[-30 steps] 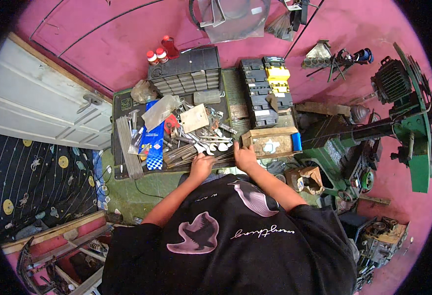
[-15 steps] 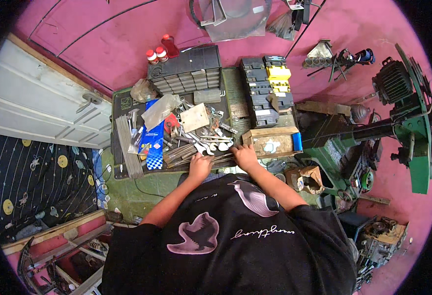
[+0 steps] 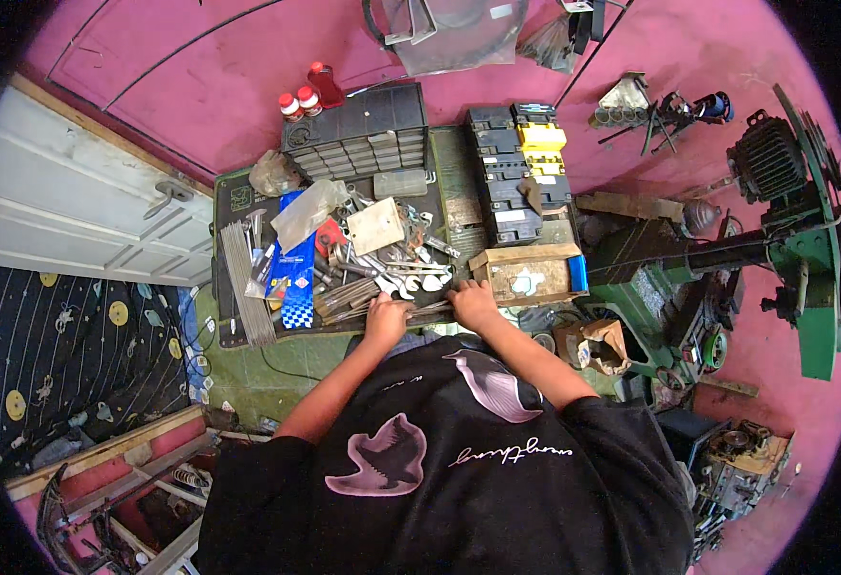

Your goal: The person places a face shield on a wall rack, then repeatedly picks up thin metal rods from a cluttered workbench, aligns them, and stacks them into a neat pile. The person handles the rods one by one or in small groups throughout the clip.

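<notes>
At the front edge of a cluttered bench, my left hand [image 3: 385, 319] is closed with its fingers curled down among thin metal rods [image 3: 428, 309]. My right hand [image 3: 473, 305] grips the other end of these rods, beside an open cardboard box [image 3: 534, 253]. The fingertips are partly hidden, and the rods span the gap between both hands. Just beyond them lie several silver wrenches [image 3: 430, 283]. Left of my left hand, a bundle of brownish rods [image 3: 344, 299] touches a blue packet [image 3: 296, 278].
Grey welding rods [image 3: 244, 287] lie at the bench's left. A black drawer cabinet [image 3: 358, 129] stands behind the tools, with several batteries [image 3: 509, 182] to its right. A green drill press [image 3: 808, 259] stands at the right, and a white door [image 3: 85, 182] at the left.
The view has shifted very slightly. Both hands stay at nearly the same place on the rods.
</notes>
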`<act>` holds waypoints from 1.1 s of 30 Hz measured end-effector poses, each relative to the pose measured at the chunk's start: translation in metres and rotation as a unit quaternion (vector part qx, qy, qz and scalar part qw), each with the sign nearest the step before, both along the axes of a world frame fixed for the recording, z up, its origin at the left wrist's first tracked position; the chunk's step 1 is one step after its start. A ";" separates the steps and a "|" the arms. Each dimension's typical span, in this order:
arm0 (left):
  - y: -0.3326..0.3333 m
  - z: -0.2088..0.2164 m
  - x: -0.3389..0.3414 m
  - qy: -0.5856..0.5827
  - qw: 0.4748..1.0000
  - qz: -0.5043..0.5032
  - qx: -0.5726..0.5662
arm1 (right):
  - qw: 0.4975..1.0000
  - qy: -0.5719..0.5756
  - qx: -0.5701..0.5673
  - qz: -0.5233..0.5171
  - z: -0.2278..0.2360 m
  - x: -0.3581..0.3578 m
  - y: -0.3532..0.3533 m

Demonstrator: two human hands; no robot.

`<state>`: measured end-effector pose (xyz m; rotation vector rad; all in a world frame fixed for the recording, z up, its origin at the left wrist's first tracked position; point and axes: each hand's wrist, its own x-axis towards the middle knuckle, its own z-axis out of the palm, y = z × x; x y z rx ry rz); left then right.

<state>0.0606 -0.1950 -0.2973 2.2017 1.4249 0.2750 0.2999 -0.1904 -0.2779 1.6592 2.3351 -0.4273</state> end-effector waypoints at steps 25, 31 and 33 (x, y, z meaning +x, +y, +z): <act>-0.018 0.002 0.000 -0.007 0.996 0.044 0.083 | 0.997 0.077 -0.004 -0.025 0.010 -0.004 -0.003; -0.019 0.002 -0.002 -0.001 0.993 0.045 0.105 | 0.989 0.123 0.077 -0.014 -0.017 0.003 -0.006; -0.019 0.006 -0.002 0.001 0.994 0.045 0.100 | 0.989 0.121 0.090 -0.004 -0.018 0.004 -0.007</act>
